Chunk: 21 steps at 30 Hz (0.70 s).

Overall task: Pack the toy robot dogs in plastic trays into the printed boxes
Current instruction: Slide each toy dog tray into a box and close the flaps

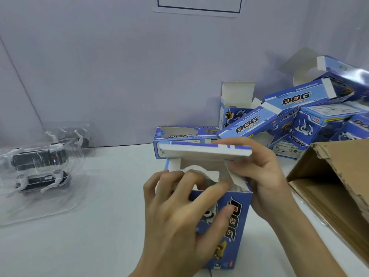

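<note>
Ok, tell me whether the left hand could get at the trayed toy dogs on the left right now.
Probably yes, once freed: the left hand grips the upright DOG box, but nothing shows on the white table between it and the trayed toy dogs.

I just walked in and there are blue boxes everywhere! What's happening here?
A person is packing toy robot dogs. Their left hand grips the upright blue printed cardboard box at its open top, while the right hand holds its top flap, lifted up. Some black-and-white toy dogs in clear plastic trays wait on the white table to the left. More blue printed boxes are piled behind, beside an open brown cardboard carton.
</note>
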Each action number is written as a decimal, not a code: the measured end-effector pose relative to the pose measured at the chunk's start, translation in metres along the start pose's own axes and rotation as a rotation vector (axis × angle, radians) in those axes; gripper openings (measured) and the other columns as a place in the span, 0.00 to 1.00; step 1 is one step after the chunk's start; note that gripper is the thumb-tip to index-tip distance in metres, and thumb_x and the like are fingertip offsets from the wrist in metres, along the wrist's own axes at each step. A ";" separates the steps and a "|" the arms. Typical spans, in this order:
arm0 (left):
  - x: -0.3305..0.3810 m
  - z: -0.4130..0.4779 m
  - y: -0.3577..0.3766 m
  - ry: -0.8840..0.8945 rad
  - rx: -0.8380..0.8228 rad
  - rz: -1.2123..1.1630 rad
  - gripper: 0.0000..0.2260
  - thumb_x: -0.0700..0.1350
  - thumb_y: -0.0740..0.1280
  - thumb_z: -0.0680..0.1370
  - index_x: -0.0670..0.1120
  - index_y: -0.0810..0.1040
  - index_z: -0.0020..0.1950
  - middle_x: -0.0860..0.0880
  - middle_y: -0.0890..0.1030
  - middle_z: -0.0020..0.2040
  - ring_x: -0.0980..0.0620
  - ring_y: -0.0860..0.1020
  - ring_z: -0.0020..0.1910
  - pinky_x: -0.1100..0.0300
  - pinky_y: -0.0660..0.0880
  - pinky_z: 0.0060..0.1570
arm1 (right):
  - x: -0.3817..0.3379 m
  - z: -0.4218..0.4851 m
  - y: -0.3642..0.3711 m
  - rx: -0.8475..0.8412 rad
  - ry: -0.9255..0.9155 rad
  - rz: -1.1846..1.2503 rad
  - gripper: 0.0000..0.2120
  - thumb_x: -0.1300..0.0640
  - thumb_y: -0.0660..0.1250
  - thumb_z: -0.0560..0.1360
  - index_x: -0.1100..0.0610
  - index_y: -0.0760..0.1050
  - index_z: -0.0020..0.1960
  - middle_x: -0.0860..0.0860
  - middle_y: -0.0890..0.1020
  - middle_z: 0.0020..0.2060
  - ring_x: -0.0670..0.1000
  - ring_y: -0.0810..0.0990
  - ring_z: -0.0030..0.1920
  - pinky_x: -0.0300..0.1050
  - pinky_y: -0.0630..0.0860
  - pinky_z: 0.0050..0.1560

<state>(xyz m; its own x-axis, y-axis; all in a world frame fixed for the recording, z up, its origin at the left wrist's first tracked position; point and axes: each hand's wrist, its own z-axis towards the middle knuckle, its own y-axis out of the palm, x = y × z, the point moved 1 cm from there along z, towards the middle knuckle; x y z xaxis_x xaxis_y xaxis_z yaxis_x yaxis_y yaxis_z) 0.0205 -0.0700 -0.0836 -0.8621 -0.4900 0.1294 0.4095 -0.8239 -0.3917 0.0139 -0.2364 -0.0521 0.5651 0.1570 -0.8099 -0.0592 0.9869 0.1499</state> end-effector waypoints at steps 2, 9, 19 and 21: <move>-0.001 0.000 0.000 0.012 -0.003 -0.014 0.09 0.58 0.63 0.80 0.58 0.78 0.55 0.58 0.79 0.50 0.52 0.72 0.53 0.54 0.64 0.59 | 0.005 0.002 -0.001 0.068 0.048 -0.056 0.22 0.67 0.64 0.68 0.44 0.85 0.50 0.49 0.87 0.49 0.49 0.86 0.49 0.38 0.80 0.44; -0.008 -0.002 0.000 0.022 -0.020 -0.097 0.08 0.56 0.62 0.81 0.57 0.76 0.58 0.60 0.79 0.51 0.56 0.72 0.54 0.54 0.67 0.58 | 0.008 0.002 -0.001 -0.006 0.067 0.063 0.19 0.69 0.66 0.67 0.51 0.86 0.49 0.53 0.86 0.52 0.53 0.85 0.52 0.43 0.82 0.45; -0.024 0.001 -0.008 -0.047 -0.027 -0.218 0.11 0.58 0.60 0.83 0.56 0.78 0.58 0.60 0.81 0.59 0.58 0.74 0.62 0.60 0.67 0.62 | 0.003 -0.006 0.004 -0.119 -0.027 -0.030 0.16 0.43 0.66 0.70 0.52 0.87 0.47 0.58 0.83 0.56 0.63 0.79 0.61 0.54 0.78 0.58; -0.024 0.001 -0.009 -0.029 -0.030 -0.230 0.10 0.56 0.61 0.82 0.56 0.78 0.58 0.61 0.81 0.59 0.58 0.73 0.62 0.59 0.67 0.61 | 0.003 -0.008 0.010 -0.027 -0.088 -0.184 0.19 0.35 0.70 0.70 0.50 0.85 0.45 0.58 0.83 0.55 0.65 0.79 0.60 0.58 0.79 0.54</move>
<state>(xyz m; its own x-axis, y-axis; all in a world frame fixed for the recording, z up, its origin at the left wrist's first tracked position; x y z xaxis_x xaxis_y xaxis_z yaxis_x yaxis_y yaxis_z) 0.0378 -0.0512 -0.0820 -0.9225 -0.2984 0.2447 0.1935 -0.9063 -0.3757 0.0086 -0.2256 -0.0580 0.6382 -0.0292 -0.7693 0.0302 0.9995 -0.0129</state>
